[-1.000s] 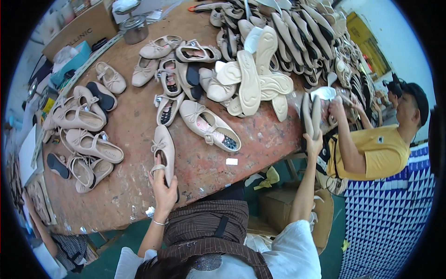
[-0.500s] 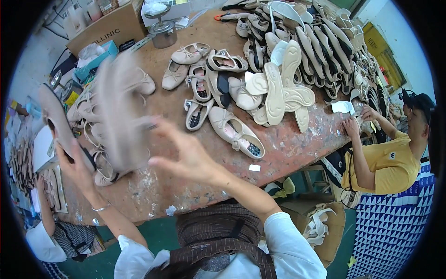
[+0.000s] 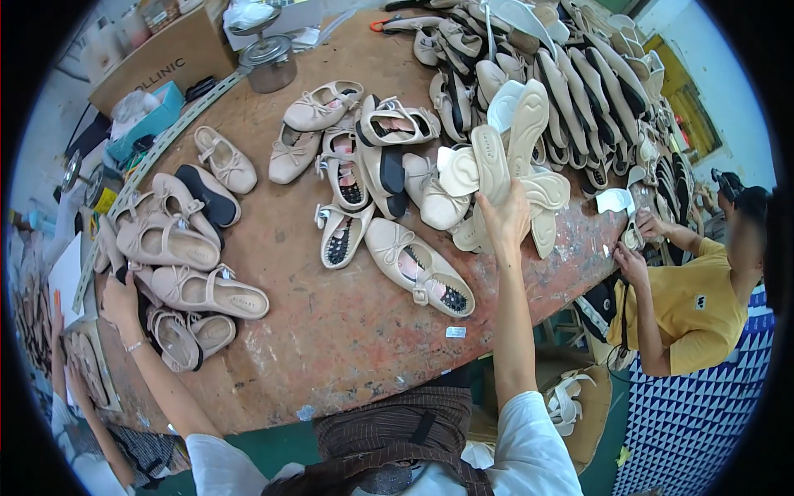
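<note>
My left hand (image 3: 122, 299) is at the left end of a group of beige shoes, its fingers closed on the dark-edged rim of a beige shoe (image 3: 108, 240). Beside it lie more flat strap shoes, including one with its insole in place (image 3: 223, 289) and one tipped to show a black sole (image 3: 208, 197). My right hand (image 3: 506, 213) reaches out to the right and grips a cream insole (image 3: 490, 157) from a loose stack. Other insoles (image 3: 528, 124) fan out around it. Mid-table, a bow-front shoe (image 3: 420, 269) lies with its dotted inner bottom showing.
A large heap of beige shoes (image 3: 579, 91) fills the far right. A metal lidded pot (image 3: 269, 62) and a cardboard box (image 3: 161, 62) stand at the back left. A co-worker in a yellow shirt (image 3: 703, 298) works at the right edge; another person's arm (image 3: 87, 413) shows at lower left.
My right hand has left the blurred shoe at left and moved right onto the insole stack, closing on one. My left hand has lowered its shoe to the left group.
</note>
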### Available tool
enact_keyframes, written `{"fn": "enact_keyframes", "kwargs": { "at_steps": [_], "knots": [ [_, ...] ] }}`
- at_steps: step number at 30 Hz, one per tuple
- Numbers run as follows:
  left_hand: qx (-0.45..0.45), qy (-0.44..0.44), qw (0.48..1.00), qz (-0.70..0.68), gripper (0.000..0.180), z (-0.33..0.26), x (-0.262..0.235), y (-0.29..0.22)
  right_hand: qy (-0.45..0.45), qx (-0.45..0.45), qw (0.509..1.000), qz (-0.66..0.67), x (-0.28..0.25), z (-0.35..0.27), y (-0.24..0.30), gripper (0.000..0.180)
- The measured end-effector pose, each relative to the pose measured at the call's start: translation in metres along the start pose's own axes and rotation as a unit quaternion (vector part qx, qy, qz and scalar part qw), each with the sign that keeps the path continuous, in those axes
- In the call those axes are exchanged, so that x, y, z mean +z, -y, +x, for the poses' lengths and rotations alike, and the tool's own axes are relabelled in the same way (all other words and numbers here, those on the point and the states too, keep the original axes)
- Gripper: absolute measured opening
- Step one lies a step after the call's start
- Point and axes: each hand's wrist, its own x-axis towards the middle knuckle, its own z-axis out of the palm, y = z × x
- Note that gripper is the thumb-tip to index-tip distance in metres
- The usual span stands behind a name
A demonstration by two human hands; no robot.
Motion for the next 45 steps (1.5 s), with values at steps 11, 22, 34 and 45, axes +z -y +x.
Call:
{"fn": "enact_keyframes", "kwargs": {
  "at_steps": [11,22,34,45],
  "knots": [
    [0.617,-0.141,0.668,-0.390,0.039,-0.163,-0.066,-0.386,0.005,0.096,0.856,0.507,-0.107,-0.047,0.023,0.041],
    [0.468,0.101,0.640,-0.601,0.015,-0.245,-0.054,-0.145,0.257,0.235,0.566,0.747,-0.141,-0.117,-0.039,0.078],
    [0.140,0.066,0.836,-0.527,0.042,-0.379,0.061,-0.003,0.333,-0.142,0.871,0.332,-0.118,-0.209,0.023,0.056],
    [0.158,0.006,0.862,-0.481,0.027,-0.338,0.075,-0.040,0.298,-0.437,0.825,0.197,-0.092,-0.269,0.075,0.034]
  ]
}}
